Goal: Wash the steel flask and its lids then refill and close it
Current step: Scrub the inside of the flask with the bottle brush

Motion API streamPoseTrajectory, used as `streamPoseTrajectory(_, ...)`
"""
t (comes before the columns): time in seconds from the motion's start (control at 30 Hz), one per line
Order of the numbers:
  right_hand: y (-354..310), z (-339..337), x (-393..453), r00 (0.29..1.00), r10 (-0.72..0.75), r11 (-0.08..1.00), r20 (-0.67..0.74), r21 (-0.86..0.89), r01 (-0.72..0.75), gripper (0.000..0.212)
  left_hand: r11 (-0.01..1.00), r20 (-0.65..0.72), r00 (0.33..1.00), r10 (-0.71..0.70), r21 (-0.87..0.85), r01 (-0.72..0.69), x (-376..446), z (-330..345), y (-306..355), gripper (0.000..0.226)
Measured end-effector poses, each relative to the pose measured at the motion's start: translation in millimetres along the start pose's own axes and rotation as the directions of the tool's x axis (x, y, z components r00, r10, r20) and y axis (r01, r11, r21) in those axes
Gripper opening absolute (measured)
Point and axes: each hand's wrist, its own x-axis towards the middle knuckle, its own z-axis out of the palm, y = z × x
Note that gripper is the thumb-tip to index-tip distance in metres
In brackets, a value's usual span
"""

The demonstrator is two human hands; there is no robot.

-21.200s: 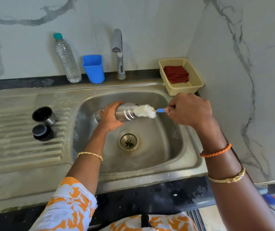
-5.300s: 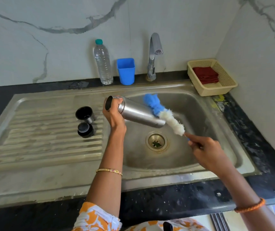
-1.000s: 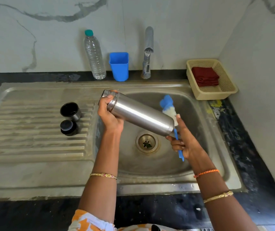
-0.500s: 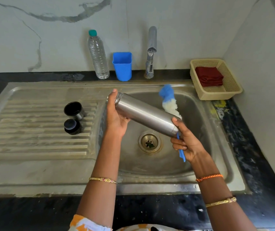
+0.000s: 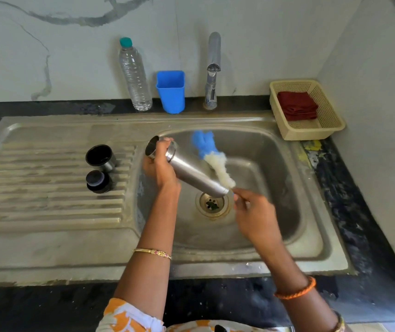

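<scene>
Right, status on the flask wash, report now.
Left hand grips flask near its open mouth, tilted over sink. Right hand holds brush against flask's outside. Two lids wait on drainboard. Nothing in the way.

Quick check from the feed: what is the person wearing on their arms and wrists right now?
Both forearms are bare. The left wrist carries a thin gold bangle. The right wrist has an orange braided band, with a gold bangle further up, partly cut off by the frame edge. A white sleeve with orange print shows on the left arm.
</scene>
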Motion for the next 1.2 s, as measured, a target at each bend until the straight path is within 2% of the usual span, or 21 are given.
streamPoseTrajectory(0.03, -13.9, 6.3, -6.0, 0.995, -0.095, 0.995, -0.04, 0.023, 0.096, 0.028, 0.999, 0.005, 1.0, 0.025, 0.038, -0.025, -1.8, 2.5, -4.1, 0.043)
streamPoseTrajectory(0.1, -37.7, 19.0, -15.6, 0.966, -0.233, 0.965, -0.116, 0.092, 0.244, 0.029, 0.995, 0.035, 0.997, 0.072, 0.06, -0.074, -4.5, 7.8, -9.0, 0.036)
streamPoseTrajectory(0.17, -46.9, 27.3, -17.6, 0.958, -0.256, 0.952, -0.133, 0.137, 0.273, 0.032, 0.995, 0.047, 0.995, 0.092, 0.043, -0.094, -3.0, 11.3, -10.8, 0.022)
streamPoseTrajectory(0.27, -32.5, 28.7, -8.4, 0.973, -0.2, 0.972, -0.117, 0.098, 0.212, 0.037, 0.994, 0.032, 0.994, 0.105, 0.004, -0.105, -3.3, 12.3, -6.2, 0.004)
streamPoseTrajectory(0.37, -3.8, 14.1, 10.6, 0.999, -0.003, 0.998, -0.047, -0.06, 0.0, 0.032, 0.997, 0.012, 0.997, 0.073, 0.006, -0.073, -2.7, 9.1, -2.3, 0.016)
streamPoseTrajectory(0.43, 3.2, 5.3, 18.9, 0.995, 0.102, 0.993, 0.008, -0.055, -0.101, 0.029, 0.997, 0.036, 0.997, 0.072, 0.03, -0.073, 0.0, 10.1, -1.6, 0.02)
streamPoseTrajectory(0.5, -10.6, 5.1, 22.4, 0.999, 0.033, 0.999, 0.006, -0.024, -0.033, 0.03, 0.994, 0.062, 0.995, 0.076, 0.078, -0.081, -0.1, 13.9, -6.0, 0.023)
streamPoseTrajectory(0.6, -48.6, 11.3, 15.8, 0.985, -0.157, 0.982, -0.066, 0.096, 0.162, 0.03, 0.992, 0.111, 0.991, 0.08, 0.088, -0.09, -10.2, 21.4, -15.0, 0.005)
streamPoseTrajectory(0.63, -55.7, 13.4, 13.5, 0.977, -0.194, 0.971, -0.091, 0.126, 0.204, 0.029, 0.992, 0.122, 0.988, 0.093, 0.078, -0.103, -10.9, 22.5, -17.9, 0.008)
streamPoseTrajectory(0.77, -46.4, 21.7, 11.7, 0.954, -0.246, 0.958, -0.171, 0.107, 0.266, 0.035, 0.983, 0.154, 0.976, 0.152, 0.082, -0.166, -6.8, 25.2, -15.7, 0.011)
streamPoseTrajectory(0.87, -23.5, 22.3, 18.8, 0.977, -0.156, 0.985, -0.145, 0.051, 0.165, 0.038, 0.988, 0.054, 0.991, 0.124, 0.08, -0.128, -4.7, 24.1, -8.7, 0.012)
streamPoseTrajectory(0.93, 0.6, 17.2, 25.6, 0.996, 0.001, 1.0, -0.092, -0.008, -0.002, 0.037, 0.998, -0.023, 0.998, 0.06, 0.016, -0.06, 0.9, 21.5, 0.8, 0.02)
streamPoseTrajectory(1.0, 24.0, 9.9, 31.8, 0.984, 0.178, 0.984, -0.03, -0.02, -0.179, 0.034, 0.999, -0.046, 0.998, 0.04, -0.017, -0.041, 8.8, 18.6, 10.8, 0.029)
streamPoseTrajectory(1.03, 30.4, 7.9, 32.8, 0.974, 0.226, 0.974, -0.001, -0.023, -0.226, 0.033, 0.999, -0.052, 0.998, 0.035, -0.032, -0.036, 10.8, 18.0, 14.7, 0.026)
streamPoseTrajectory(1.13, 28.5, 13.8, 27.4, 0.978, 0.206, 0.977, 0.035, -0.055, -0.204, 0.028, 0.994, -0.039, 0.999, -0.023, -0.107, 0.019, 5.3, 21.1, 24.0, 0.023)
streamPoseTrajectory(1.2, 24.4, 19.4, 21.7, 0.98, 0.196, 0.98, 0.037, 0.024, -0.197, 0.026, 0.989, 0.005, 1.0, -0.013, -0.144, 0.013, 1.5, 28.6, 32.1, 0.023)
